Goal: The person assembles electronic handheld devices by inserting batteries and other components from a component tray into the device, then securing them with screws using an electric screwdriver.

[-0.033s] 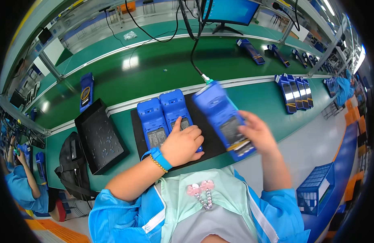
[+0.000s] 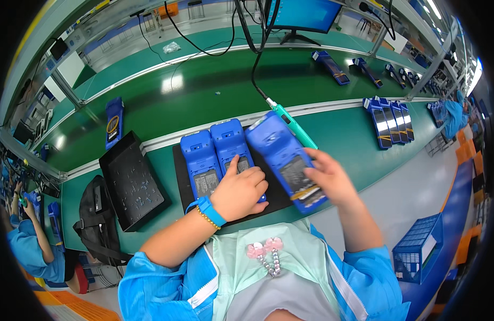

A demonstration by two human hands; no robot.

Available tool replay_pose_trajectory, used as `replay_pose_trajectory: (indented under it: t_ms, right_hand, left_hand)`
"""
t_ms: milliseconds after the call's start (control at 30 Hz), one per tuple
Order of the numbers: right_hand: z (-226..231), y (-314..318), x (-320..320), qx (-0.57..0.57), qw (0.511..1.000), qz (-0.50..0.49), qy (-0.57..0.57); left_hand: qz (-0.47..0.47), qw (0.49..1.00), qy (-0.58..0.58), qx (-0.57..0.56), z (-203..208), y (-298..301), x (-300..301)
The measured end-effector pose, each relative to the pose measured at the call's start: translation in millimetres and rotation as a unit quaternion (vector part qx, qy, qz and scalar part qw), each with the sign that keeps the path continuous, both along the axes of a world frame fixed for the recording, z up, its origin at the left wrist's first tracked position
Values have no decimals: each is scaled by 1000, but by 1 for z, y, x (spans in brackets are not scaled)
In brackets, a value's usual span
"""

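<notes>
On the black mat (image 2: 184,179) two blue handheld terminals lie back side up, side by side: a left one (image 2: 197,152) and a middle one (image 2: 229,136). My left hand (image 2: 239,188) rests over the lower part of the middle terminal, index finger stretched along its labelled back, the other fingers loosely bent. Gripped at its right edge by my right hand (image 2: 332,176), a third blue terminal (image 2: 281,155) is tilted, its back facing up and a yellow band near its lower end. Past it a teal pen-shaped screwdriver (image 2: 295,127) with a black cable is partly hidden.
Left of the mat are a black tray (image 2: 132,182) with small screws and a black bag (image 2: 97,214). Several banded terminals (image 2: 388,123) lie at right; another (image 2: 114,123) is on the green strip behind. A blue basket (image 2: 418,249) stands lower right. A co-worker (image 2: 35,235) works at left.
My right hand has shifted slightly left with the terminal, bringing it closer to the middle one and uncovering more of the teal screwdriver. My left hand is nearly unmoved.
</notes>
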State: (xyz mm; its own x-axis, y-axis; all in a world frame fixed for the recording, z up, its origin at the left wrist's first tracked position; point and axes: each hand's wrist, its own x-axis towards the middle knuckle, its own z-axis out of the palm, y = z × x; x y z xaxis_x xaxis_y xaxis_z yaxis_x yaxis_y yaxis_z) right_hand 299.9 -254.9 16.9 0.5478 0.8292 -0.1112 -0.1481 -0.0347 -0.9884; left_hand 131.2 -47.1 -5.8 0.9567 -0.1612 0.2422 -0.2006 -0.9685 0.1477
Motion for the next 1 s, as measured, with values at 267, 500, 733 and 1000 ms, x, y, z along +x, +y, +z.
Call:
replay_pose_trajectory:
  t_ms: [267, 500, 733, 1000]
  right_hand:
    - [-62, 59, -27, 6, 996, -66, 55]
    - [-23, 50, -46, -238, 850, -48, -467]
    - [-47, 51, -49, -178, 784, -113, -583]
    - [-46, 77, -48, -181, 810, -126, -543]
  left_hand:
    - [-4, 997, 67, -29, 13, 7, -20]
    - [119, 980, -81, -140, 41, 24, -80]
    - [342, 926, -11, -158, -15, 15, -119]
    - [400, 873, -111, -255, -33, 8, -124]
